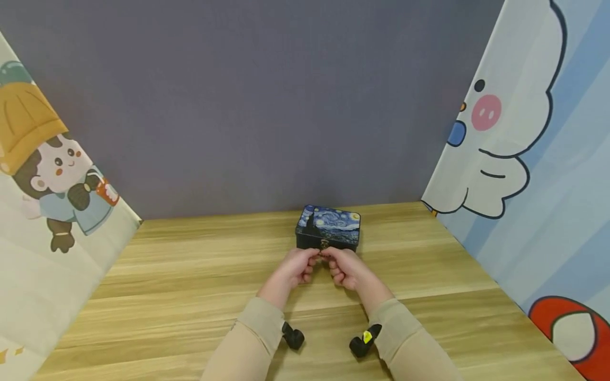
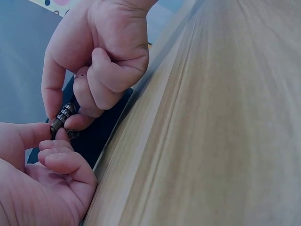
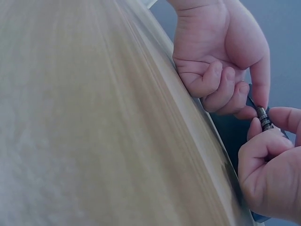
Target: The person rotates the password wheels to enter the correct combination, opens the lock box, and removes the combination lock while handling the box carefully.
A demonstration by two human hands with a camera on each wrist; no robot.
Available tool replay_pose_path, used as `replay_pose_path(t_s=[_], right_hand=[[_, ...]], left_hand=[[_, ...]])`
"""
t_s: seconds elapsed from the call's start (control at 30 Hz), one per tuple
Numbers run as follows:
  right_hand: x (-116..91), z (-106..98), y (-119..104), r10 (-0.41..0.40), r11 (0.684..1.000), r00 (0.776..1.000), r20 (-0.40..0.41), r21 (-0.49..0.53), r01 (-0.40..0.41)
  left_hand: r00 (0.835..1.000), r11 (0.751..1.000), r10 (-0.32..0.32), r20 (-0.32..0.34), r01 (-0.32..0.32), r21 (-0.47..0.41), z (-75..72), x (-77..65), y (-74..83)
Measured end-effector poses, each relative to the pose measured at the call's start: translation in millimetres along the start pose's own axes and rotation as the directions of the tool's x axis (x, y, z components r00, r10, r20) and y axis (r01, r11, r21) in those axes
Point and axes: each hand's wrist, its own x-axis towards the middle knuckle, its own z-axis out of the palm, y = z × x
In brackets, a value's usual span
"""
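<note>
I log a beige left sleeve [image 1: 248,344] and matching right sleeve [image 1: 416,346], both broad-cuffed. I note black, rounded wrist cameras [image 1: 295,339]; the right one bears a yellow patch [image 1: 367,336].

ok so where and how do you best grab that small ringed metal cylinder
Likely a thumb-and-fingertip pinch at each end, from in front of the box, as the left hand and right hand do: the ringed metal cylinder is short and narrow, and the box lies behind it.
</note>
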Motion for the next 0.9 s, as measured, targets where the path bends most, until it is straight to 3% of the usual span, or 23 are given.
replay_pose_path(t_s=[0.47,0.9], right_hand=[[-5.3,-12.5,-10.0,0.043,0.999,0.998,0.040,0.030,-0.044],[-1.3,-10.0,-5.4,0.072,0.992,0.996,0.058,0.103,-0.077]], left_hand=[[1.000,1.000,0.024,0.004,-0.024,-0.017,3.5,-0.7,1.3],[1.000,1.000,0.001,-0.001,-0.001,-0.012,1.1,-1.9,-1.6]])
